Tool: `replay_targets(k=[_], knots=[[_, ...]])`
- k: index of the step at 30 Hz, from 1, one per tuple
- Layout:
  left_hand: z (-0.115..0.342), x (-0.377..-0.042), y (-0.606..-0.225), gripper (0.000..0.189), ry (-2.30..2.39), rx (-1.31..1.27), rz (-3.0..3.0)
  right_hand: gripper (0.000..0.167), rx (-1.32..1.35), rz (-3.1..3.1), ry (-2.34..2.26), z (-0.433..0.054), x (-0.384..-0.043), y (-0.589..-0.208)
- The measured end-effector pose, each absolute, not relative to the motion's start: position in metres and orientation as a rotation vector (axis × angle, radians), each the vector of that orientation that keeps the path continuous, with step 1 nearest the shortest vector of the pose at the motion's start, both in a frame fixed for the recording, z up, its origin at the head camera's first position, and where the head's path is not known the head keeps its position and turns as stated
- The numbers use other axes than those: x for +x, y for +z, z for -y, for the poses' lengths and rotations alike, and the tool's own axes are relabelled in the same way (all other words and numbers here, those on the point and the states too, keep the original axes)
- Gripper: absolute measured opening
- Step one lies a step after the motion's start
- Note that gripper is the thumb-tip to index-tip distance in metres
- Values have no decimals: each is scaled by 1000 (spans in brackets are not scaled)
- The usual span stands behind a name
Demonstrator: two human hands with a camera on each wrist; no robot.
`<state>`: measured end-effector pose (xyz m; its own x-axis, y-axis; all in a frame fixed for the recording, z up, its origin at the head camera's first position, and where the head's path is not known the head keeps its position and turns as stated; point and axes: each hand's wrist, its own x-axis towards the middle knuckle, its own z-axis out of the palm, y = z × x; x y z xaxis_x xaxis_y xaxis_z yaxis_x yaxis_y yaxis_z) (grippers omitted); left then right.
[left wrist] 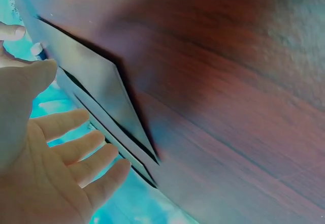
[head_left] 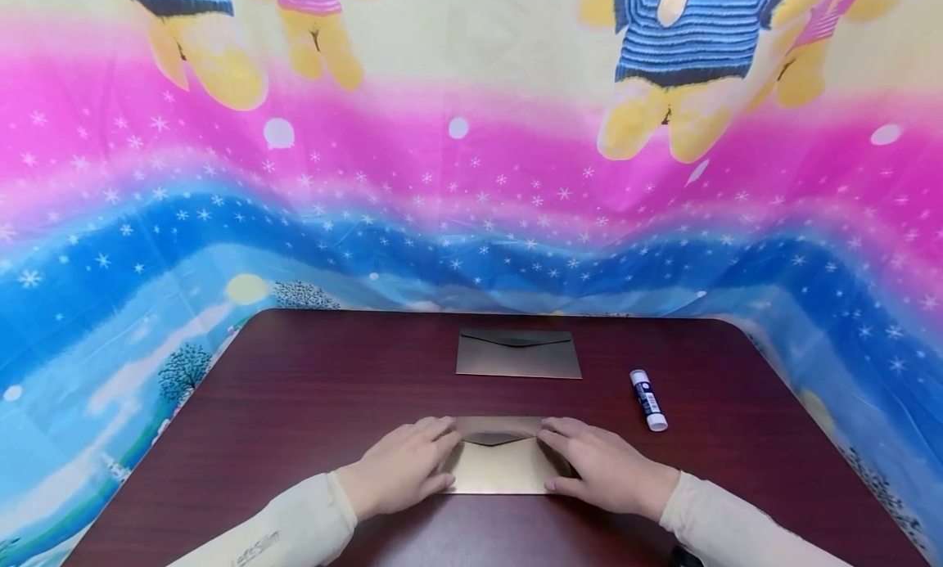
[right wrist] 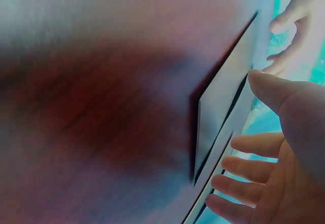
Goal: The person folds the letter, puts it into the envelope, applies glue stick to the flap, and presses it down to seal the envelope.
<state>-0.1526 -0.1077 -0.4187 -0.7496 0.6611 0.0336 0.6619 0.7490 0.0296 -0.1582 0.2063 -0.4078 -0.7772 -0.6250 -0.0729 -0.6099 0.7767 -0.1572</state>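
A gold-brown envelope [head_left: 495,467] with a pointed flap lies on the table in front of the person, flap side up and flap at the far edge. At its left side is the left hand [head_left: 403,467], fingertips right at the edge. The right hand [head_left: 610,465] mirrors it at the right side. Both wrist views show loosely extended fingers and thumbs: the left hand [left wrist: 56,158] and the right hand [right wrist: 269,168] have nothing curled into the palm. The near envelope also shows in the left wrist view, its flap slightly raised along a dark gap.
Farther back on the dark red wooden table [head_left: 331,371] lies a second brown envelope [head_left: 519,361], flap folded over its front. A glue stick [head_left: 648,400] with a white cap lies to the right. Behind the table hangs a colourful printed cloth [head_left: 471,182].
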Motion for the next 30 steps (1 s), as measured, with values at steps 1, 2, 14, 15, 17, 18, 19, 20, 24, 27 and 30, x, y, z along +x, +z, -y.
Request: replay_targets(k=[1,2,14,15,17,18,19,20,24,27,30], knots=[[107,-150,-418,56,-63,-1109,2914,63,-1017,-2852,-187,-206,-156,-408],[107,-148,-417,56,-60,-1116,2906,63,-1039,-2857,-184,-206,-154,-408],[102,-122,-415,53,-25,-1199,2855,60,-1240,-2880,-145,-207,-133,-415],[102,-121,-415,53,-16,-1210,2844,60,-1258,-2885,-136,-207,-131,-415],[102,-118,-417,51,1,-1234,2815,60,-1280,-2888,-128,-208,-128,-416],[102,-117,-418,50,8,-1245,2800,60,-1279,-2881,-131,-208,-127,-417],[102,-116,-418,51,13,-1256,2788,60,-1270,-2872,-135,-207,-126,-417],[102,-115,-419,51,16,-1263,2779,60,-1261,-2862,-137,-207,-125,-417],[103,-111,-422,53,30,-1272,2768,61,-1218,-2827,-147,-204,-122,-418],[103,-110,-424,54,41,-1271,2756,62,-1237,-2833,-124,-204,-122,-420],[103,-111,-425,54,48,-1273,2738,62,-1276,-2850,-92,-204,-121,-422]])
